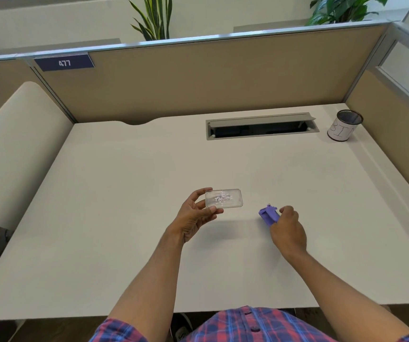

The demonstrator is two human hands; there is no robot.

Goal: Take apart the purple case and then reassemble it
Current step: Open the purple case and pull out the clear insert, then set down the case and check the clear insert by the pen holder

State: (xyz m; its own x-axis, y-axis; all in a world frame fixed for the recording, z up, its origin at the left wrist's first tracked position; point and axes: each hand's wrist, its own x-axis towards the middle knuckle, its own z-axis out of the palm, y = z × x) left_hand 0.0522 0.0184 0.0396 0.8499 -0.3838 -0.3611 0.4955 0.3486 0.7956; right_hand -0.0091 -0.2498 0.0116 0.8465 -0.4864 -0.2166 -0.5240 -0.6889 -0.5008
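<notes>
While your left hand (pixel 194 215) holds the clear case piece (pixel 224 198) up off the desk (pixel 124 218), your right hand (pixel 288 227) is down at the purple piece (pixel 268 214), and the gap between those two halves is what the coming move turns on. The clear piece lies with its long axis running left to right, pinched at its left short end: your thumb rests on the near edge and the fingers curl over the far corner, so the hand is clamped on it and its right end points free toward your other hand. Small pale specks show through it; what they are is too small to tell. The purple piece sits just right of and a little nearer you than the clear one, apart from it, its long axis tilted away and to the left. Your right fingers are closed around its near end, though whether it is lifted or resting on the desk cannot be told. By my reading the case is apart and mating comes next: the purple piece must turn until its long axis matches the clear piece's, then travel left. The right hand is the nearer and freer one for that.
</notes>
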